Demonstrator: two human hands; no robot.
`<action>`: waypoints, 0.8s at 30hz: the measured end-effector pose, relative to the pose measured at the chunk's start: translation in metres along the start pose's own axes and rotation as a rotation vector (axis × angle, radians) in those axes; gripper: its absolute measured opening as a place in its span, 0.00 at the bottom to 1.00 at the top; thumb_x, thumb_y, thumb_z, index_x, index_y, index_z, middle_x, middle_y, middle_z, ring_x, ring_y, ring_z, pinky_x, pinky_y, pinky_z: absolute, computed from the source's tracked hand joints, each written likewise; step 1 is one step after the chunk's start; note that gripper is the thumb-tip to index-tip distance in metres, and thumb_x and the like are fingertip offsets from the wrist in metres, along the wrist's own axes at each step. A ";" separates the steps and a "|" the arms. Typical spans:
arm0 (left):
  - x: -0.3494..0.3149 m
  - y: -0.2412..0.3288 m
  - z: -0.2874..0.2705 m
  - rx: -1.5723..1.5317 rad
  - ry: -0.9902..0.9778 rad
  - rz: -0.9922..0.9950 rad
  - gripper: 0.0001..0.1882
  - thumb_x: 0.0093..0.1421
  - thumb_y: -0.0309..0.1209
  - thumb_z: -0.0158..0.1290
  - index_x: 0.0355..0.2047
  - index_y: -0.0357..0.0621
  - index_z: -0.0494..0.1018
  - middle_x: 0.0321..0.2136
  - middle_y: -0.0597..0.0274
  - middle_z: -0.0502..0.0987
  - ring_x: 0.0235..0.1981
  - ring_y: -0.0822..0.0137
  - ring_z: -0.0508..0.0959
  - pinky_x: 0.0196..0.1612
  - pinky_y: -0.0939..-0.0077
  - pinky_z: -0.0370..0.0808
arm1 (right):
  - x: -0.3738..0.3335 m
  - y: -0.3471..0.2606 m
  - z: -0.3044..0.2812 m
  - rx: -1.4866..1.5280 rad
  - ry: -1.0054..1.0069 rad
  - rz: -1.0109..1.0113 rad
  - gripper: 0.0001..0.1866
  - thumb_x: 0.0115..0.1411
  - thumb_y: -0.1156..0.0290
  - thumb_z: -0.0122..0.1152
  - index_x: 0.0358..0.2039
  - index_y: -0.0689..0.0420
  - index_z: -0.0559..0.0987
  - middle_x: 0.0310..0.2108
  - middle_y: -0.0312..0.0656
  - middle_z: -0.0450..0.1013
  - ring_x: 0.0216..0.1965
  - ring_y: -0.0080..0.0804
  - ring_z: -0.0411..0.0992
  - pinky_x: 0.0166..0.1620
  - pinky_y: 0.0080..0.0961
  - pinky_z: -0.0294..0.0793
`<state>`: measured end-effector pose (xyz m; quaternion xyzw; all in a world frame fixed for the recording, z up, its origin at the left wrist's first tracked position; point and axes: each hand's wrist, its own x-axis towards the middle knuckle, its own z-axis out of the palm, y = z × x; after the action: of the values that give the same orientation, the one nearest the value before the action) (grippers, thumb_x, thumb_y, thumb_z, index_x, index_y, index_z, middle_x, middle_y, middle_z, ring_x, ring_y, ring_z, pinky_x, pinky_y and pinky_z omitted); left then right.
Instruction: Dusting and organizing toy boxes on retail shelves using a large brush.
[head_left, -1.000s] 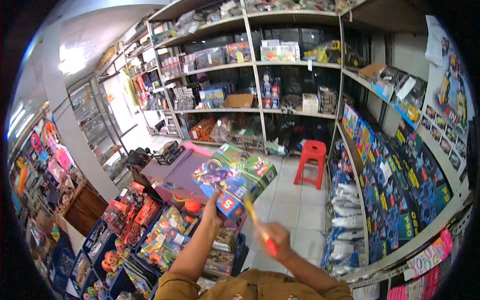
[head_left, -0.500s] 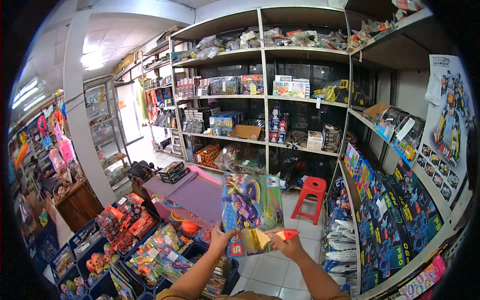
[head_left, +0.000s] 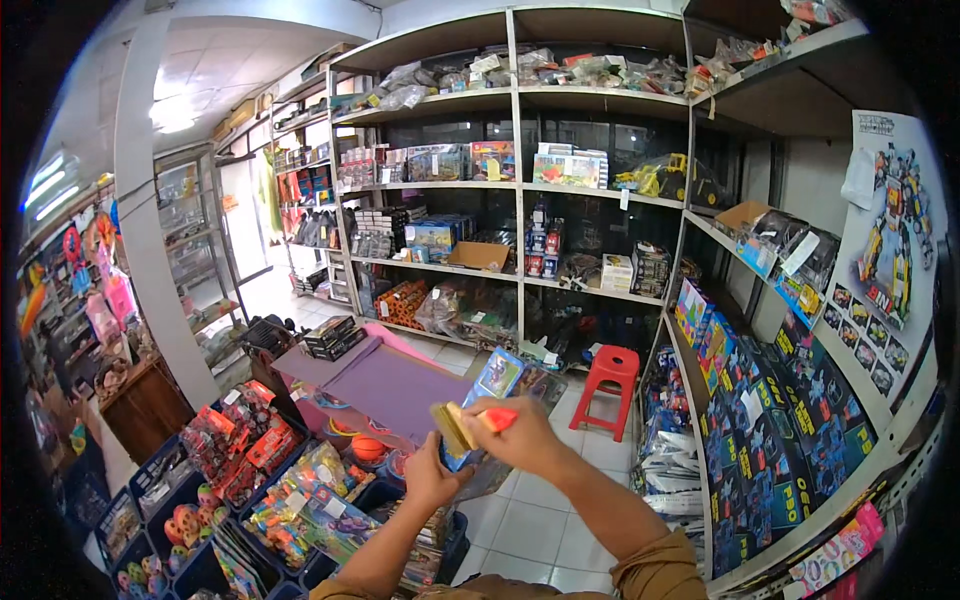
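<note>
My left hand (head_left: 437, 480) grips the lower end of a flat, colourful toy package (head_left: 497, 377). The package is tilted so that a narrow blue side faces me, and most of its front is turned away. In my right hand (head_left: 522, 440) is a paintbrush (head_left: 456, 427) with pale bristles and a red-tipped handle. Its bristles lie over the lower part of the package, just above my left fingers; whether they touch it I cannot tell. Both hands are in front of me, to the right of a purple-topped table (head_left: 385, 390).
Dark crates of bagged toys (head_left: 320, 505) stand at the lower left. A red stool (head_left: 608, 385) is on the tiled floor ahead. Shelves of boxed toys (head_left: 435, 243) line the back, and large dark boxes (head_left: 790, 440) fill the right shelf. Small boxes (head_left: 335, 338) sit on the table.
The package has turned from showing its broad front to nearly edge-on. My right hand has moved left and up with the brush, whose bristles now point left.
</note>
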<state>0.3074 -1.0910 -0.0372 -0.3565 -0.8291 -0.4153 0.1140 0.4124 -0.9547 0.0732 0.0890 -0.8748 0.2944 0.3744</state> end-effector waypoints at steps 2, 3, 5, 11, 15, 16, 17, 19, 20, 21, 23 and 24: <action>-0.002 -0.003 -0.002 -0.038 0.060 0.079 0.33 0.36 0.41 0.65 0.42 0.42 0.67 0.29 0.47 0.75 0.31 0.46 0.76 0.35 0.59 0.72 | -0.001 0.027 -0.019 0.300 0.043 0.121 0.06 0.57 0.70 0.58 0.31 0.60 0.78 0.24 0.39 0.76 0.23 0.24 0.73 0.27 0.22 0.72; -0.002 -0.006 -0.004 -0.055 0.095 0.115 0.33 0.36 0.41 0.65 0.42 0.41 0.67 0.29 0.47 0.75 0.31 0.46 0.76 0.35 0.59 0.72 | -0.002 0.040 -0.034 0.455 0.063 0.174 0.06 0.57 0.70 0.57 0.31 0.59 0.78 0.24 0.38 0.76 0.22 0.23 0.73 0.27 0.21 0.72; -0.007 -0.019 -0.017 0.002 0.091 0.155 0.32 0.36 0.40 0.65 0.41 0.42 0.68 0.29 0.48 0.75 0.32 0.47 0.76 0.35 0.59 0.72 | 0.006 0.040 -0.067 0.466 0.174 0.421 0.06 0.59 0.72 0.55 0.34 0.59 0.78 0.24 0.35 0.75 0.21 0.17 0.71 0.23 0.14 0.70; -0.016 -0.039 -0.019 0.033 0.129 0.440 0.30 0.36 0.39 0.65 0.40 0.41 0.69 0.31 0.51 0.74 0.32 0.48 0.74 0.33 0.60 0.71 | 0.004 0.096 -0.128 0.700 0.486 0.500 0.10 0.56 0.66 0.56 0.27 0.59 0.79 0.18 0.35 0.72 0.15 0.17 0.66 0.18 0.13 0.62; -0.017 -0.022 -0.034 0.086 0.106 0.617 0.33 0.31 0.37 0.64 0.40 0.41 0.69 0.32 0.53 0.74 0.32 0.51 0.73 0.34 0.60 0.69 | -0.034 0.138 -0.119 0.933 0.298 0.671 0.13 0.54 0.62 0.56 0.24 0.59 0.78 0.16 0.34 0.71 0.12 0.17 0.63 0.17 0.14 0.61; -0.017 -0.018 -0.039 0.108 0.099 0.661 0.33 0.30 0.36 0.63 0.40 0.41 0.69 0.33 0.54 0.75 0.33 0.52 0.74 0.34 0.61 0.69 | -0.042 0.144 -0.119 0.961 0.326 0.711 0.13 0.54 0.62 0.56 0.24 0.59 0.78 0.15 0.33 0.70 0.12 0.17 0.63 0.17 0.14 0.60; -0.018 -0.015 -0.044 0.135 0.090 0.700 0.33 0.29 0.36 0.62 0.40 0.40 0.70 0.33 0.55 0.75 0.34 0.53 0.74 0.34 0.62 0.68 | -0.048 0.147 -0.124 0.865 0.305 0.730 0.13 0.54 0.61 0.57 0.23 0.58 0.78 0.15 0.33 0.70 0.13 0.17 0.63 0.17 0.14 0.60; -0.020 -0.012 -0.056 0.218 0.019 0.771 0.35 0.27 0.37 0.62 0.42 0.43 0.69 0.39 0.59 0.74 0.36 0.57 0.73 0.38 0.61 0.66 | -0.045 0.154 -0.133 0.675 0.248 0.757 0.13 0.53 0.60 0.57 0.21 0.56 0.77 0.14 0.32 0.69 0.13 0.17 0.63 0.17 0.14 0.58; -0.021 -0.010 -0.060 0.258 -0.018 0.808 0.37 0.26 0.38 0.62 0.43 0.45 0.69 0.41 0.60 0.74 0.37 0.59 0.73 0.39 0.61 0.66 | -0.038 0.153 -0.134 0.550 0.238 0.748 0.13 0.53 0.61 0.58 0.21 0.56 0.77 0.15 0.32 0.70 0.13 0.17 0.64 0.16 0.15 0.59; -0.023 -0.008 -0.063 0.322 -0.070 0.797 0.34 0.29 0.37 0.61 0.43 0.49 0.69 0.45 0.64 0.73 0.41 0.62 0.72 0.42 0.62 0.64 | -0.029 0.151 -0.135 0.425 0.228 0.737 0.12 0.53 0.61 0.58 0.21 0.56 0.77 0.15 0.32 0.70 0.12 0.18 0.64 0.16 0.15 0.59; -0.018 -0.003 -0.053 0.353 -0.051 0.900 0.33 0.31 0.36 0.60 0.44 0.50 0.69 0.45 0.64 0.73 0.42 0.62 0.72 0.42 0.62 0.63 | -0.018 0.150 -0.136 0.267 0.201 0.658 0.11 0.54 0.63 0.58 0.21 0.56 0.77 0.15 0.33 0.70 0.13 0.18 0.65 0.16 0.15 0.60; -0.017 0.000 -0.050 0.377 -0.041 0.949 0.32 0.32 0.36 0.59 0.44 0.51 0.69 0.45 0.64 0.73 0.43 0.62 0.72 0.43 0.62 0.63 | -0.011 0.155 -0.128 0.249 0.173 0.586 0.10 0.54 0.64 0.59 0.21 0.56 0.77 0.16 0.33 0.70 0.13 0.18 0.65 0.17 0.15 0.61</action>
<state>0.3144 -1.1377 -0.0137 -0.6751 -0.6386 -0.1539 0.3359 0.4391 -0.7551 0.0662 -0.1465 -0.7855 0.5008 0.3329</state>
